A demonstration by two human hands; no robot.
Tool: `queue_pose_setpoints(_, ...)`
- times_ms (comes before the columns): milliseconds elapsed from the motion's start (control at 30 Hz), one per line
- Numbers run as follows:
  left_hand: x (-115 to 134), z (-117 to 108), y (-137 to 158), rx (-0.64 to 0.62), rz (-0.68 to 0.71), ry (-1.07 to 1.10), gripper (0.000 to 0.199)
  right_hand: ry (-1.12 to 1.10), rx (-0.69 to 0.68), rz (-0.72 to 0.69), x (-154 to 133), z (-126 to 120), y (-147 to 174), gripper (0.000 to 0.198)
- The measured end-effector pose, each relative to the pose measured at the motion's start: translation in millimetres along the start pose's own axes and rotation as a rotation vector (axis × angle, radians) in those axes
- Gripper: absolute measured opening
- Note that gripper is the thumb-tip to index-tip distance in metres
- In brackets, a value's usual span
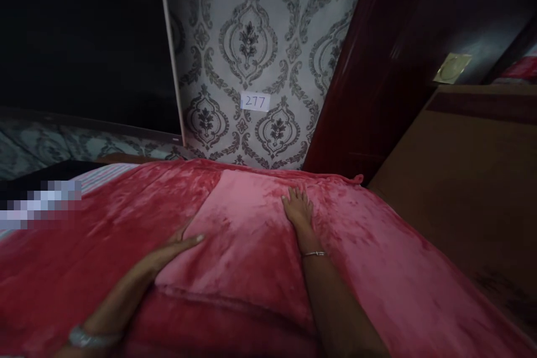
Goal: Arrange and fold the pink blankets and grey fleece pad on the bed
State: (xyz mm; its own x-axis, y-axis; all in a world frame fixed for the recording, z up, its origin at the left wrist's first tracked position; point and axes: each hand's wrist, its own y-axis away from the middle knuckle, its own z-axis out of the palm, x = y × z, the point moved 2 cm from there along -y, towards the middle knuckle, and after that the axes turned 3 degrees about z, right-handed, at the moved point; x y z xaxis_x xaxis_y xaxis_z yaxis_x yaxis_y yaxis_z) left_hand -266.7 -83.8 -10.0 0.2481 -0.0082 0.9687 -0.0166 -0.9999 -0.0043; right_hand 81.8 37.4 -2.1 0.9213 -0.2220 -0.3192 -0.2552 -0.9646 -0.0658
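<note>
A plush blanket (251,268) in red and pink lies with a thick folded section in the middle. My left hand (178,246) is at the left edge of this fold, its thumb on top and its other fingers mostly hidden at the edge, closed on the fabric. Farther forward, my right hand (299,208) rests palm down on the right side of the fold, open, with fingers spread over the pile. A thin bracelet (314,254) circles the right wrist, and a wider band (93,339) is on the left one.
Patterned wallpaper (247,39) with a paper label (255,102) reading 277 rises behind the blanket. At left is a large dark screen (84,39). Dark red wood panelling (356,84) and a brown surface (465,179) border the right. Striped cloth (104,174) shows under the blanket.
</note>
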Motion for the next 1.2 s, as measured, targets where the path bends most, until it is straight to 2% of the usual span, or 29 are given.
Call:
queue_pose_setpoints(67, -9, -3, 12, 0.042, -0.004, -0.02, 0.097, -0.007, -0.003, 0.002, 0, -1, 0, 0.062)
queue_pose_setpoints(233, -14, -4, 19, 0.176, 0.0, -0.1, 0.116, -0.009, -0.01, 0.005, 1, -4, -1, 0.061)
queue_pose_setpoints(467, -3, 1, 19, 0.128, -0.023, -0.083, 0.117, -0.002, -0.08, -0.047, 8, -17, 13, 0.059)
queue_pose_setpoints(700, -11, -1, 25, 0.125, -0.005, -0.026, 0.105, 0.032, -0.116, -0.255, 39, -22, 90, 0.059)
queue_pose_setpoints(800, -10, 0, 26, 0.14, 0.0, -0.049, 0.11, 0.024, -0.093, -0.299, 61, -18, 127, 0.06)
queue_pose_setpoints(867, -7, 1, 28, 0.145, -0.021, -0.048, 0.113, 0.007, -0.058, -0.313, 77, -14, 149, 0.057)
queue_pose_setpoints(967, 1, 3, 30, 0.158, -0.052, -0.031, 0.108, -0.044, 0.026, -0.347, 98, -5, 175, 0.053)
queue_pose_setpoints(1100, 9, 4, 31, 0.196, -0.098, -0.008, 0.105, -0.165, 0.17, -0.429, 118, 8, 197, 0.05)
queue_pose_setpoints(1200, 8, 5, 28, 0.217, -0.158, 0.038, 0.105, -0.265, 0.255, -0.504, 128, 7, 210, 0.049)
